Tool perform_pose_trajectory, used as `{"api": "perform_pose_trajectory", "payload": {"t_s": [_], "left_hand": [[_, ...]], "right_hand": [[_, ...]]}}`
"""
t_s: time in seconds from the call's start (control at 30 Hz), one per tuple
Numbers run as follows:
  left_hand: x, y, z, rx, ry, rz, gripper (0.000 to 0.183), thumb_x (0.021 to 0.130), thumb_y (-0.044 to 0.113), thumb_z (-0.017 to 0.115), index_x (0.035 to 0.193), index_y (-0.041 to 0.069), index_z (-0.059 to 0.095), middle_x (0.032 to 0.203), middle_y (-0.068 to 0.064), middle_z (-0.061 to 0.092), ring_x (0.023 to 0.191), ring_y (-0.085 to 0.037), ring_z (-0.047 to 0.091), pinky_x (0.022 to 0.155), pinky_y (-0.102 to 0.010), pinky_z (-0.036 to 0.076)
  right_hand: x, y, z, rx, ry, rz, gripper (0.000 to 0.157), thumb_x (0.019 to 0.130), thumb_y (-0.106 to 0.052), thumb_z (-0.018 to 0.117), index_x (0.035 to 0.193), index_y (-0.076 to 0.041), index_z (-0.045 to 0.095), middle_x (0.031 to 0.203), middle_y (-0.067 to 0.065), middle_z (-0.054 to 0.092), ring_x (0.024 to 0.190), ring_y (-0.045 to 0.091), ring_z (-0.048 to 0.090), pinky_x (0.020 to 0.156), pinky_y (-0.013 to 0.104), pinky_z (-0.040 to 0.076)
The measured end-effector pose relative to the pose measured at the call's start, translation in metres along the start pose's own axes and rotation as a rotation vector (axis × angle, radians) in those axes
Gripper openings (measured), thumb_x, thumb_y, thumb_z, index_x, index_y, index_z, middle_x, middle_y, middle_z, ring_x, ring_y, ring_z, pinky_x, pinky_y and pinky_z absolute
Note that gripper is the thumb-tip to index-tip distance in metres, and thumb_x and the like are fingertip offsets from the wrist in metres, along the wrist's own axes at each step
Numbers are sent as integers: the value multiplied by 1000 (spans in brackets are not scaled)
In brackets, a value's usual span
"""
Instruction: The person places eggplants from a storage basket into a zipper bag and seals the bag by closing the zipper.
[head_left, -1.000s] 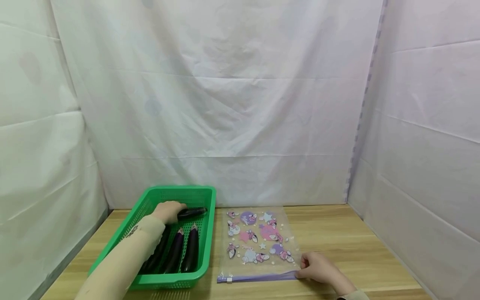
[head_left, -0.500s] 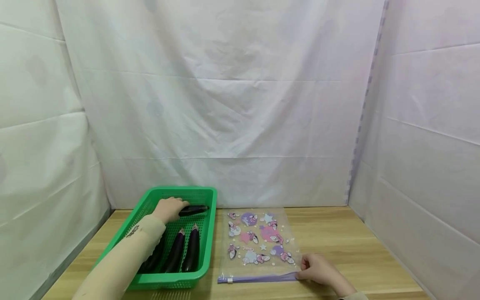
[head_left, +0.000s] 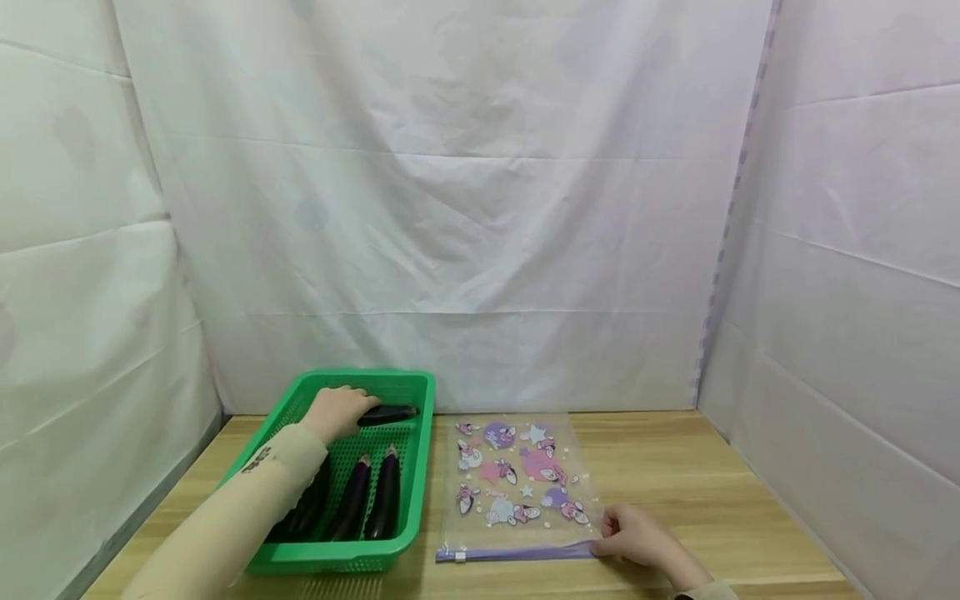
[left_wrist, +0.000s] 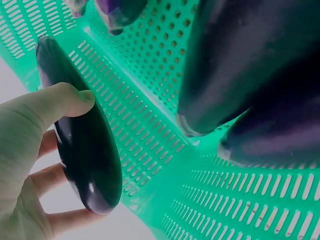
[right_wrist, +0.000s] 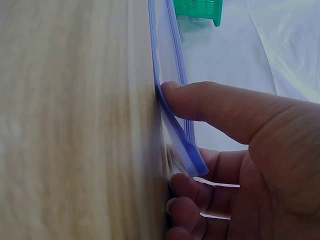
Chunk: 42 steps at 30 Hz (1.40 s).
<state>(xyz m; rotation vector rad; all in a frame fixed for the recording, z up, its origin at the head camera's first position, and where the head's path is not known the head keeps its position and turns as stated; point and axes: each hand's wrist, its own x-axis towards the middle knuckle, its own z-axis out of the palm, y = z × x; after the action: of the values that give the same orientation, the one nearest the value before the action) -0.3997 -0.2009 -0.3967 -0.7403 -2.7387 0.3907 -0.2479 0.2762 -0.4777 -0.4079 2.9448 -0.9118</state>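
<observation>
- left hand (head_left: 337, 412): fingers clamped round the held eggplant (left_wrist: 92, 155) — thumb over one side, fingers curled round the other
- right hand (head_left: 637, 535): thumb and fingers pinch the right end of the purple zip strip (head_left: 525, 554)
- held eggplant at the far end of the green basket (head_left: 424, 467)
- more eggplants (head_left: 385, 500) in the basket, some partly behind the pale sleeve (head_left: 232, 508)
- clear printed bag (head_left: 517, 500) flat on the wooden table (head_left: 660, 458), just beside the basket
- white cloth (head_left: 465, 208) hanging behind

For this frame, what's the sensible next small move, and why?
Probably the left hand should carry its eggplant over the rim of the green basket towards the bag: thumb and fingers grip it, while the right hand pinches the bag's purple edge.
</observation>
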Motion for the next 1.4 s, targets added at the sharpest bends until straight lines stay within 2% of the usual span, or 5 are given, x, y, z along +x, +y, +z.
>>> {"api": "perform_pose_trajectory", "payload": {"t_s": [0.13, 0.43, 0.8, 1.13, 1.4], "left_hand": [[-4, -1, -11, -18, 24, 2, 49, 72, 15, 71, 118, 21, 57, 105, -6, 59, 83, -24, 57, 46, -30, 41], [-9, -4, -27, -36, 15, -1, 52, 72, 17, 71, 121, 21, 54, 106, -5, 58, 82, -23, 56, 43, -27, 37], [-19, 0, -51, -56, 30, 5, 54, 72, 19, 71, 122, 21, 53, 103, -4, 58, 82, -22, 55, 40, -25, 32], [-24, 4, -51, -33, 79, 40, 55, 72, 23, 71, 123, 22, 52, 100, -1, 58, 82, -20, 54, 40, -23, 31], [-24, 8, -55, -22, 116, 63, 56, 72, 25, 71, 124, 22, 51, 102, -1, 57, 82, -19, 55, 42, -23, 34]], "right_hand": [[1, -3, -1, -2, 1, -2, 31, 64, -34, 73, 64, -13, 50, 54, -8, 48, 44, 7, 45, 42, 23, 34], [3, -7, -4, 6, -12, -13, 23, 65, -24, 70, 65, -12, 50, 54, -7, 48, 43, 6, 44, 41, 23, 35], [0, -14, -5, -101, 27, 41, 29, 65, -33, 72, 63, -14, 49, 51, -8, 47, 43, 8, 43, 42, 25, 31], [-5, -16, -5, -152, 34, 68, 32, 65, -36, 72, 62, -15, 48, 52, -7, 46, 45, 9, 42, 43, 25, 31], [-6, -15, -5, -173, 31, 43, 24, 65, -28, 69, 61, -16, 48, 49, -9, 46, 44, 8, 41, 42, 24, 30]]}}
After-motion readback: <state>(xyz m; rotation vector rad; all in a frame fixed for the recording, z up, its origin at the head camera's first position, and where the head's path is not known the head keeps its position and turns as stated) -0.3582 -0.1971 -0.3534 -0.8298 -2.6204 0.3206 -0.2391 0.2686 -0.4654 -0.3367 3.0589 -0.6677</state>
